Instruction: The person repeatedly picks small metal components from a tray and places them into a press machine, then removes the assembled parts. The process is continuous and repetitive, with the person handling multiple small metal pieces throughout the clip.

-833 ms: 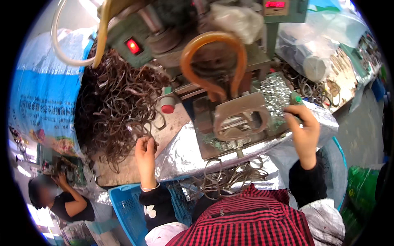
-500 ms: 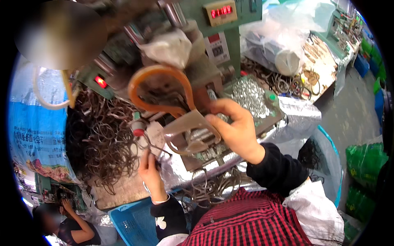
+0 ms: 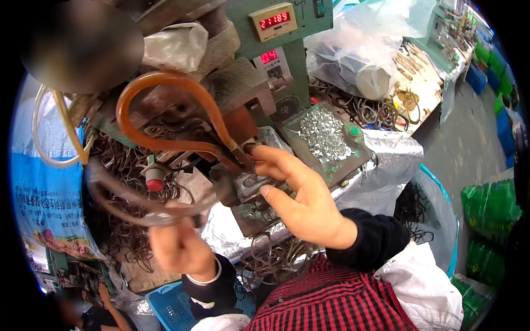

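My left hand (image 3: 179, 247), smeared by motion, is closed on a thin brown curved strip (image 3: 130, 215) that arcs up and left from the fingers. My right hand (image 3: 303, 201) is at the press's work area, thumb and fingers apart. Its fingertips are near or touching the dark ends of an orange looped handle (image 3: 165, 80); I cannot tell which. Beneath the fingers lies a shiny metal block (image 3: 251, 186) on the press bed. A red push button (image 3: 154, 184) stands left of the bed.
Many brown loops (image 3: 130, 182) lie heaped at left. Metal scraps (image 3: 323, 135) cover a plate right of the press (image 3: 237, 83). A blue basket (image 3: 171, 309) stands below my left arm. A clear bag (image 3: 436, 209) of dark loops is at right. Another person (image 3: 105, 314) sits at lower left.
My left hand has moved left and down, swinging the curved strip. My right hand has come lower, its fingers spread wider. The wide brown piece in front of it is gone from there.
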`<state>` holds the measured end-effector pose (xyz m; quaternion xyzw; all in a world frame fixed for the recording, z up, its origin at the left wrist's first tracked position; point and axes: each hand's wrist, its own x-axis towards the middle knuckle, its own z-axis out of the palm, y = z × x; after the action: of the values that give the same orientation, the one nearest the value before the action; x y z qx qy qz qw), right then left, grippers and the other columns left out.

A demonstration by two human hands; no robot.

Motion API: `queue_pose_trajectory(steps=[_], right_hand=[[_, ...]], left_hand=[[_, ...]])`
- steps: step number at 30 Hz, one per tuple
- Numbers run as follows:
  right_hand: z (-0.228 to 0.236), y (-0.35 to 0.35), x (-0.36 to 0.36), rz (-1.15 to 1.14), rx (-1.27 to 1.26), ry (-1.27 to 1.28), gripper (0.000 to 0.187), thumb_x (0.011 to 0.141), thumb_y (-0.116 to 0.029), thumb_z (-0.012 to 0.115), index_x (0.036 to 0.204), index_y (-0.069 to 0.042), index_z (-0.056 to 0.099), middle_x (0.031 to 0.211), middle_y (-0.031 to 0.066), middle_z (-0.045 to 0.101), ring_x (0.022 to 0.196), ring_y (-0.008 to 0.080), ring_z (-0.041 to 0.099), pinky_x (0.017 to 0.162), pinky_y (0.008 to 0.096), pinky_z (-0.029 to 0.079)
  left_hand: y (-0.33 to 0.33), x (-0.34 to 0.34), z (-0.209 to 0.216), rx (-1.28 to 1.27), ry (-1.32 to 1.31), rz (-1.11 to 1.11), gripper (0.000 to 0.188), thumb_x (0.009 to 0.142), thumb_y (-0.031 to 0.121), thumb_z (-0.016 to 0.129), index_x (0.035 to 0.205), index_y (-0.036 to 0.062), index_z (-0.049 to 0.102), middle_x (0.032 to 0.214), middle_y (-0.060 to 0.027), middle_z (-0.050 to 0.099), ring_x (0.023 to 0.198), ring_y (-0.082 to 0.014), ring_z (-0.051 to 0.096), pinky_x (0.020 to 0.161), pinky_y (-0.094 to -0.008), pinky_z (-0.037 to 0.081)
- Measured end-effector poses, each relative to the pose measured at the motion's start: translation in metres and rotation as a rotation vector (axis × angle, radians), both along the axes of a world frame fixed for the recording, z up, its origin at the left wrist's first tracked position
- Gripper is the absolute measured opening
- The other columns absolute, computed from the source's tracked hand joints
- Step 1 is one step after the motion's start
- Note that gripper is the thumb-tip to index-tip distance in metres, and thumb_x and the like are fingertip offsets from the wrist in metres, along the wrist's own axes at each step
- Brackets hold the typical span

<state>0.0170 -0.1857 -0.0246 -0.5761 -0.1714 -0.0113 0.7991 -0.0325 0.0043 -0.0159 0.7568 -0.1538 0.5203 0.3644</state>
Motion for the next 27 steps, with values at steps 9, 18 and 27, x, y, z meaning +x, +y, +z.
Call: queue_pose_trajectory(steps=[9,18,27], right_hand=[[-0.099,-0.084,0.076,-0.748,-1.187,-0.454,0.019,0.075,-0.014,0.076,0.092,-0.008,0.070,0.121,0.0173,0.061,0.129,0.0388,0.049,0.087,0.0499,0.051],[-0.095,-0.089,0.101,-0.706,-0.948,-0.424,0.014,0.077,-0.012,0.072,0.089,-0.007,0.067,0.093,0.0107,0.064,0.097,0.0339,0.060,0.084,0.0428,0.049],[-0.103,-0.083,0.112,-0.648,-0.909,-0.457,0.013,0.081,-0.005,0.070,0.093,-0.003,0.065,0.086,0.0140,0.065,0.082,0.0326,0.063,0.075,0.0404,0.049]], left_hand=[[-0.030,0.023,-0.026,0.441,0.009,-0.151,0.036,0.070,-0.013,0.068,0.103,0.0025,0.071,0.089,-0.0129,0.069,0.070,-0.0255,0.064,0.059,-0.0327,0.050],[-0.021,0.023,-0.028,0.467,0.017,-0.216,0.030,0.078,-0.015,0.062,0.103,0.0006,0.064,0.098,-0.0179,0.070,0.077,-0.0300,0.066,0.064,-0.0336,0.053],[-0.033,0.000,-0.021,0.278,0.148,-0.163,0.036,0.070,-0.009,0.071,0.105,-0.0007,0.071,0.121,-0.0174,0.067,0.074,-0.0238,0.064,0.060,-0.0304,0.051]])
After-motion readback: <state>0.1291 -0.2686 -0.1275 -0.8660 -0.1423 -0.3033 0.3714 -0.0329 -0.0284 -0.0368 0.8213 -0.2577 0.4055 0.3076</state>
